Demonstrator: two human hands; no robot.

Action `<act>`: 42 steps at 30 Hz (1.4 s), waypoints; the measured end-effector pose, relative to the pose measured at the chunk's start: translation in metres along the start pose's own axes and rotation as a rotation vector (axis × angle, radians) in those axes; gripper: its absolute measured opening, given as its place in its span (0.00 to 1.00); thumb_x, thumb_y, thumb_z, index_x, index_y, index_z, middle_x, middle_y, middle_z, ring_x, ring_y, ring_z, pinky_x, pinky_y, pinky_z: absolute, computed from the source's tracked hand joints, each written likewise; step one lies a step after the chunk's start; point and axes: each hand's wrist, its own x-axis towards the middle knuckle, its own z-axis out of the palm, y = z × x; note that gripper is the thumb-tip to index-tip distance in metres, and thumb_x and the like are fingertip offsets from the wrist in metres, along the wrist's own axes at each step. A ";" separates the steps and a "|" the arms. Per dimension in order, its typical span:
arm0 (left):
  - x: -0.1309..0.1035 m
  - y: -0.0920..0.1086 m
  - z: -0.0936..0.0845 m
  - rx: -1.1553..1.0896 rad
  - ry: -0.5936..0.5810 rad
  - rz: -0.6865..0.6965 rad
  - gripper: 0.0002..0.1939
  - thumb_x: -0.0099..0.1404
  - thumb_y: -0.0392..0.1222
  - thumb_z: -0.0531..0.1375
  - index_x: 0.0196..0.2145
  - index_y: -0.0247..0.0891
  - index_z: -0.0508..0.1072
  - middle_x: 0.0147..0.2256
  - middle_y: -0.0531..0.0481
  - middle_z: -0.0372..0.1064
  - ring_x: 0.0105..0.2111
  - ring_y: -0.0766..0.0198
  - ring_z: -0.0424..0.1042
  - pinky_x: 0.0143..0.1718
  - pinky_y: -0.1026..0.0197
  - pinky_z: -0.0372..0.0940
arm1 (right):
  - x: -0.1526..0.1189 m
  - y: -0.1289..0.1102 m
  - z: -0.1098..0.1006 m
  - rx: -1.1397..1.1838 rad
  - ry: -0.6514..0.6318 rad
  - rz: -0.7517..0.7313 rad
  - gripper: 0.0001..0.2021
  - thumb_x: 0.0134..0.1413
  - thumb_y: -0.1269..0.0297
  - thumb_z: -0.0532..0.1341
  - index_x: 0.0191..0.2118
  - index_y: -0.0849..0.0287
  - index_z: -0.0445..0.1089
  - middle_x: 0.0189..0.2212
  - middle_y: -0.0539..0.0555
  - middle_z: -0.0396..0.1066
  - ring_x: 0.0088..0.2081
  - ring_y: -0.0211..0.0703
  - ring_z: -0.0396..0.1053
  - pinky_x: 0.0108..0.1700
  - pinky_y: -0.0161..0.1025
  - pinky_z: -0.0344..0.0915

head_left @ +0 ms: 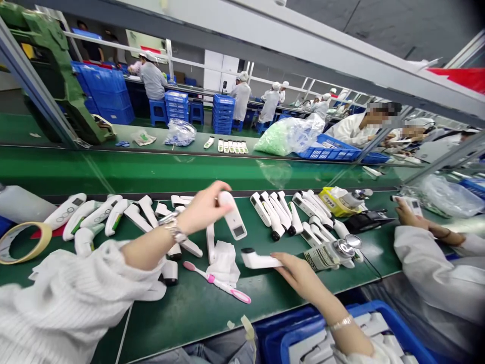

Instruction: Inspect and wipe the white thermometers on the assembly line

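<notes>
in the middle of the frame, the left hand (215,202) pinches the upper end of a screened device (235,220) between thumb and fingers; the white body is held over the table (151,323), its small screen end tilted down toward the lower right of the frame. just below and to the right, the right hand (297,273) has its thumb and fingers closed on one end of a dark-tipped device (261,260), which is nearly level, its black tip toward the left of the frame. whether it touches the table i cannot tell.

left of that, at the lower centre, lies a crumpled white cloth (225,265), with a pink and white toothbrush (220,284) slanting along its lower edge. more white devices (278,215) lie in slanted groups right of centre, and others (98,215) spread across the left of the frame near a roll of tape (44,244). near the right hand there is a labelled bottle (322,257) with a metal top; a yellow basket (326,205) sits farther up. at the lower right, a blue bin (379,306) holds white parts. at the right edge, a co-worker's hand (406,212) holds a similar device (415,206). people in white (152,81) work at the upper part of the frame.
</notes>
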 end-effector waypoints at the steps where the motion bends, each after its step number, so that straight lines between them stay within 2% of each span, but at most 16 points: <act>1: -0.008 -0.001 -0.005 -0.325 0.147 -0.167 0.11 0.59 0.40 0.59 0.40 0.37 0.66 0.35 0.49 0.70 0.34 0.63 0.71 0.32 0.63 0.65 | -0.008 -0.006 0.009 0.177 0.071 0.093 0.12 0.58 0.61 0.54 0.46 0.56 0.67 0.42 0.58 0.73 0.43 0.50 0.71 0.45 0.46 0.68; 3: -0.033 -0.004 0.002 -0.664 0.292 -0.355 0.08 0.62 0.40 0.55 0.40 0.35 0.66 0.39 0.46 0.70 0.37 0.65 0.71 0.36 0.64 0.67 | -0.015 -0.025 0.033 0.639 0.238 0.263 0.13 0.56 0.56 0.56 0.44 0.56 0.66 0.40 0.58 0.74 0.41 0.51 0.73 0.44 0.47 0.69; 5: -0.063 -0.005 0.026 -0.833 0.293 -0.482 0.07 0.63 0.35 0.53 0.40 0.33 0.67 0.41 0.42 0.71 0.38 0.66 0.72 0.37 0.65 0.68 | -0.013 -0.054 0.056 1.070 0.400 0.352 0.15 0.53 0.53 0.59 0.44 0.56 0.65 0.40 0.58 0.75 0.40 0.50 0.73 0.44 0.47 0.69; 7: -0.090 -0.003 0.056 -1.221 0.219 -0.730 0.09 0.60 0.32 0.57 0.40 0.32 0.68 0.42 0.43 0.71 0.38 0.67 0.72 0.36 0.69 0.67 | -0.005 -0.086 0.071 1.354 0.517 0.399 0.16 0.50 0.53 0.62 0.43 0.55 0.66 0.38 0.56 0.75 0.37 0.47 0.74 0.43 0.44 0.69; 8: -0.101 -0.002 0.068 -1.320 0.158 -0.791 0.10 0.59 0.31 0.58 0.41 0.32 0.69 0.41 0.44 0.71 0.37 0.69 0.72 0.35 0.70 0.66 | 0.000 -0.100 0.075 1.439 0.553 0.414 0.16 0.49 0.54 0.63 0.42 0.55 0.66 0.37 0.55 0.75 0.36 0.45 0.74 0.41 0.42 0.69; 10: -0.115 0.001 0.084 -1.373 0.043 -0.784 0.13 0.59 0.32 0.60 0.44 0.32 0.69 0.41 0.44 0.71 0.36 0.70 0.71 0.36 0.70 0.66 | 0.006 -0.121 0.076 1.524 0.574 0.433 0.15 0.49 0.56 0.64 0.42 0.55 0.68 0.38 0.54 0.75 0.34 0.42 0.73 0.38 0.39 0.69; 12: -0.121 0.001 0.088 -1.283 -0.022 -0.657 0.16 0.58 0.33 0.62 0.45 0.33 0.67 0.43 0.44 0.71 0.39 0.67 0.71 0.40 0.67 0.66 | 0.008 -0.131 0.075 1.506 0.541 0.430 0.14 0.50 0.58 0.64 0.43 0.56 0.69 0.41 0.54 0.74 0.36 0.42 0.72 0.40 0.39 0.69; 14: -0.123 -0.002 0.085 -1.176 -0.056 -0.538 0.20 0.56 0.33 0.64 0.46 0.36 0.65 0.46 0.45 0.70 0.43 0.64 0.70 0.44 0.64 0.65 | 0.004 -0.134 0.075 1.435 0.488 0.413 0.15 0.52 0.58 0.62 0.45 0.55 0.69 0.44 0.54 0.72 0.42 0.44 0.70 0.45 0.40 0.66; 17: -0.126 -0.008 0.079 -1.101 -0.116 -0.449 0.21 0.56 0.34 0.64 0.46 0.37 0.63 0.47 0.45 0.70 0.46 0.62 0.69 0.47 0.61 0.63 | -0.003 -0.136 0.079 1.346 0.429 0.397 0.16 0.56 0.58 0.58 0.49 0.54 0.67 0.46 0.54 0.71 0.48 0.48 0.67 0.51 0.44 0.62; 24: -0.133 -0.009 0.069 -1.084 -0.189 -0.475 0.19 0.58 0.36 0.63 0.45 0.38 0.61 0.43 0.46 0.73 0.40 0.64 0.72 0.43 0.61 0.66 | -0.005 -0.147 0.085 1.293 0.432 0.375 0.15 0.59 0.59 0.55 0.51 0.50 0.66 0.47 0.52 0.70 0.47 0.45 0.67 0.51 0.42 0.62; 34: -0.133 -0.007 0.062 -1.107 -0.186 -0.514 0.21 0.57 0.34 0.63 0.48 0.37 0.64 0.45 0.45 0.72 0.45 0.60 0.71 0.45 0.62 0.67 | -0.002 -0.152 0.084 1.342 0.402 0.320 0.13 0.60 0.60 0.54 0.50 0.49 0.66 0.45 0.50 0.71 0.47 0.44 0.68 0.51 0.40 0.64; 39: -0.133 -0.007 0.062 -1.086 -0.170 -0.511 0.22 0.57 0.34 0.63 0.48 0.39 0.64 0.46 0.46 0.71 0.47 0.61 0.70 0.46 0.62 0.67 | 0.000 -0.156 0.088 1.365 0.428 0.312 0.13 0.61 0.62 0.54 0.51 0.47 0.65 0.47 0.48 0.70 0.47 0.40 0.68 0.50 0.36 0.65; 42: -0.133 -0.005 0.060 -1.082 -0.182 -0.492 0.22 0.57 0.35 0.63 0.49 0.38 0.63 0.47 0.45 0.71 0.46 0.58 0.70 0.47 0.59 0.66 | 0.001 -0.157 0.090 1.355 0.450 0.286 0.15 0.59 0.63 0.56 0.51 0.46 0.65 0.47 0.48 0.70 0.47 0.40 0.68 0.50 0.36 0.65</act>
